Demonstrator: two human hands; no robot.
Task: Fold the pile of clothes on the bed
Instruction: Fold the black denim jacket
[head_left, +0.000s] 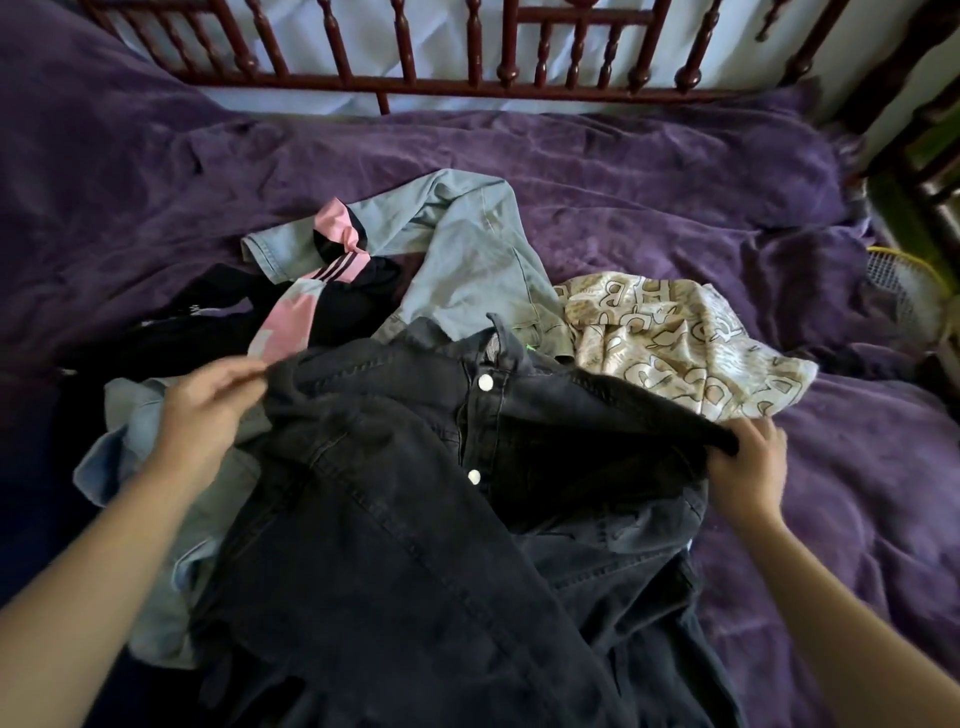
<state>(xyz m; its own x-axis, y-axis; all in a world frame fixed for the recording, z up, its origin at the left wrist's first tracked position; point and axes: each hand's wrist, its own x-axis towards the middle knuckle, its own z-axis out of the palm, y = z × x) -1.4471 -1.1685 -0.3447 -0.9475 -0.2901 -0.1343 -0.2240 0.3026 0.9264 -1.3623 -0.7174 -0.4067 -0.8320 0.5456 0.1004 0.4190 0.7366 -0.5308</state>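
Black jeans (395, 493) pinched at waistband by left hand (208, 410), gripped by right hand (748, 467); light denim (467, 270), beige patterned cloth (675, 338), pink-black jersey (311, 291) piled behind.

Purple-blanketed bed (649, 176) under a jumbled pile of clothes (457, 291)

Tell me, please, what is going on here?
A person is handling clothes piled on a purple bedspread. Both hands hold dark grey jeans by the waistband, the left hand at one end and the right hand at the other; they are not yet folded. Behind lie a light blue denim garment, a pink and black sports top and a beige patterned cloth.
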